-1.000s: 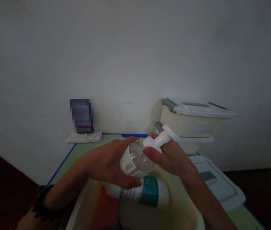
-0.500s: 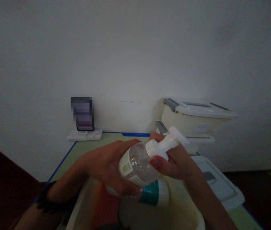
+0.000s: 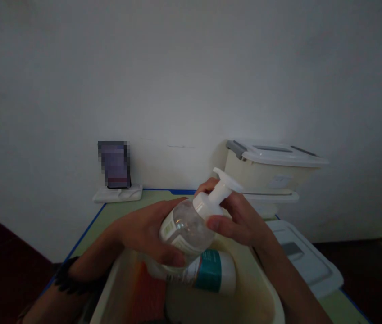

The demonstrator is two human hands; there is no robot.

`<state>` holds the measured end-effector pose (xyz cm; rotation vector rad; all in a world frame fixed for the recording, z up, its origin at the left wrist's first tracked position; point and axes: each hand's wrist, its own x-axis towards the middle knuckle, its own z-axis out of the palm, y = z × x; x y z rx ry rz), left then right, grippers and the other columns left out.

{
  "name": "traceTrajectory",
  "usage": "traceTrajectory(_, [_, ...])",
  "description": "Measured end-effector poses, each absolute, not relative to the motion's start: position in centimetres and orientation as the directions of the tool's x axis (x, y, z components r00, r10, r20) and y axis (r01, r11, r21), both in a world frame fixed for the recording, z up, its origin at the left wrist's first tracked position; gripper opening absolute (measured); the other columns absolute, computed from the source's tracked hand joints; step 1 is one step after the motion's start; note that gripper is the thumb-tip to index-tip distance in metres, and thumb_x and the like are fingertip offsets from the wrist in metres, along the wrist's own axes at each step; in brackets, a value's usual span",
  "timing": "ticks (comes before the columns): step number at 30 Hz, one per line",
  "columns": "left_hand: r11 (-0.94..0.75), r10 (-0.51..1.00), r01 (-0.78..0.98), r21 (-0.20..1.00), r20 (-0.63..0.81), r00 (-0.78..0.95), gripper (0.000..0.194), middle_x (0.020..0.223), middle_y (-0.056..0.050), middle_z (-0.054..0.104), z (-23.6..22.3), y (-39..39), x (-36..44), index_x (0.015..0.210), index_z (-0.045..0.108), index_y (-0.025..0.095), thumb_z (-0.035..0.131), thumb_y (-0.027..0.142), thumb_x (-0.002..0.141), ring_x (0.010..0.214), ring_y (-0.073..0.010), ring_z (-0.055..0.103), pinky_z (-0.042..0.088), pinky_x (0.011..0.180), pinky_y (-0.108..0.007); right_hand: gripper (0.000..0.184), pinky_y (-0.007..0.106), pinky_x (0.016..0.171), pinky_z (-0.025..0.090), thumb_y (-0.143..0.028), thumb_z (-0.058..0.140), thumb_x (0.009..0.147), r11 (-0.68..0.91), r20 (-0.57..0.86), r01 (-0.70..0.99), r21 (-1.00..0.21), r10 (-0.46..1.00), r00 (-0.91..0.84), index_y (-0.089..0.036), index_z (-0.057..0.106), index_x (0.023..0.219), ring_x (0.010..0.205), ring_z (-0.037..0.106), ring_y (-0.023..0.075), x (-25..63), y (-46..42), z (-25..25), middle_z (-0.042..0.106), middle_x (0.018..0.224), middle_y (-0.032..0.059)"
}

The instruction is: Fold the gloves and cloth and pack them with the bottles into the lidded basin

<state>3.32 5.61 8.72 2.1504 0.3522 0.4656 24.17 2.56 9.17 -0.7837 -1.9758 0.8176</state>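
A clear pump bottle (image 3: 191, 227) with a white pump top and pale labels is tilted above an open cream bin (image 3: 272, 297), its pump pointing up and to the right. My left hand (image 3: 147, 234) wraps around the bottle's body, the thumb along its lower side. My right hand (image 3: 238, 220) grips the white pump collar (image 3: 206, 206) between thumb and fingers. Below the clear bottle, a white bottle with a teal label band (image 3: 209, 272) lies on its side in the bin. Beside it is something red (image 3: 148, 292), whose kind I cannot make out.
A phone (image 3: 116, 164) with a blurred screen stands on a white base (image 3: 118, 193) at the back left. Lidded storage boxes (image 3: 261, 171) are stacked at the back right by the wall. A loose bin lid (image 3: 307, 256) lies on the green table (image 3: 110, 211) at right.
Both hands have shifted slightly left with the clear bottle. Its pump top has turned more upright, and more of the teal-banded bottle shows beneath.
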Motion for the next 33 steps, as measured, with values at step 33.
traceTrajectory(33, [-0.569, 0.476, 0.185, 0.802, 0.138, 0.869, 0.066, 0.113, -0.006, 0.057, 8.6, 5.7, 3.3, 0.119, 0.041, 0.019, 0.07, 0.042, 0.065, 0.097, -0.0239, 0.057, 0.047, 0.084, -0.036, 0.041, 0.026, 0.07, 0.049, -0.034, 0.076, 0.066, 0.375, 0.396, -0.15, -0.915, 0.754, -0.524, -0.023, 0.06, 0.103, 0.079, 0.057, 0.0135, 24.9, 4.0, 8.2, 0.061, 0.09, 0.0007])
